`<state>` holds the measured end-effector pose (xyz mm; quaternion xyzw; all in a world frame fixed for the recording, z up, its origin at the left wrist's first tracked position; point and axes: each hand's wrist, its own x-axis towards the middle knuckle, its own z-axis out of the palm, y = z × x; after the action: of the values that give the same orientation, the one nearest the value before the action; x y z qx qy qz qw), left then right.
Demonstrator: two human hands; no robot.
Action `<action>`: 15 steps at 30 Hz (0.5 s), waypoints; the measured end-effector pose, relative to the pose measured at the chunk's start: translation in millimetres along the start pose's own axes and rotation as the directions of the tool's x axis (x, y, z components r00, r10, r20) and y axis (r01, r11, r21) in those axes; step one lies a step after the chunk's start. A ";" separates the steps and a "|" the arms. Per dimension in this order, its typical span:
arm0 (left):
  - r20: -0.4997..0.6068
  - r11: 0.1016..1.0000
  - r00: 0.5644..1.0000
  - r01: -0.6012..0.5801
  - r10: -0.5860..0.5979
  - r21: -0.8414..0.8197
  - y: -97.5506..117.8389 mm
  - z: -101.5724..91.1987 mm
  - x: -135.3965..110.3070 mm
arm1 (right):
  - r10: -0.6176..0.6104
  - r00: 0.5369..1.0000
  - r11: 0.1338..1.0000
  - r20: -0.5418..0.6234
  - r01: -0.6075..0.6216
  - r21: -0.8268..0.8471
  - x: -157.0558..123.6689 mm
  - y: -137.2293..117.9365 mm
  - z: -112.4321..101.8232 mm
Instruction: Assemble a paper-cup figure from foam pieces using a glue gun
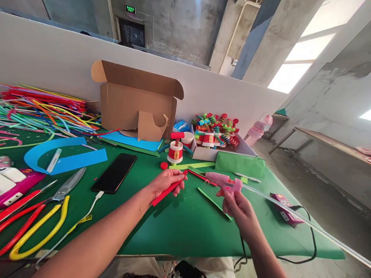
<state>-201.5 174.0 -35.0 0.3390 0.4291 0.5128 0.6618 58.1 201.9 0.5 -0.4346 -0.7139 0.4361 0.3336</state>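
Pinched in my left hand (169, 182) is a red paper strip (166, 192), slanting down toward my forearm. My right hand (238, 204) grips a pink hot glue gun (222, 181) by its handle, nozzle pointing left toward the strip. A long clear glue stick (304, 220) runs out of the gun's back end. Just beyond my left hand stands a paper-cup figure (175, 152) with a red band and coiled arms, beside a small red paper roll (164, 165). A thin green strip (214, 204) lies below the gun.
At the left are scissors (62, 189), a phone (116, 173), blue paper (84, 160) and many pipe cleaners (43, 112). Behind stand a cardboard box (136, 104) and a white box (205, 154) of finished figures. A purple power strip (285, 208) sits right, with a black cable.
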 end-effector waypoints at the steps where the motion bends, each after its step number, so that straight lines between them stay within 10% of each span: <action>1: -0.002 1.000 1.000 -0.001 0.001 -0.007 0.6 0.4 -0.4 | 0.045 0.999 0.998 -0.008 -0.045 0.038 0.1 1.0 -8.3; 7: -0.015 1.000 1.000 -0.004 0.004 -0.007 1.5 1.3 -2.4 | 0.254 0.962 0.967 -0.099 -0.253 0.022 2.1 24.1 -60.0; 15: -0.023 0.999 1.000 -0.005 0.006 0.037 1.7 -0.2 -4.9 | 0.176 0.939 0.660 -0.296 -0.336 -0.672 2.9 61.0 -90.2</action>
<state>-202.9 169.6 -32.5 0.3464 0.4453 0.5105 0.6489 154.2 249.2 -19.1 -0.6684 -0.7193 0.1207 0.1458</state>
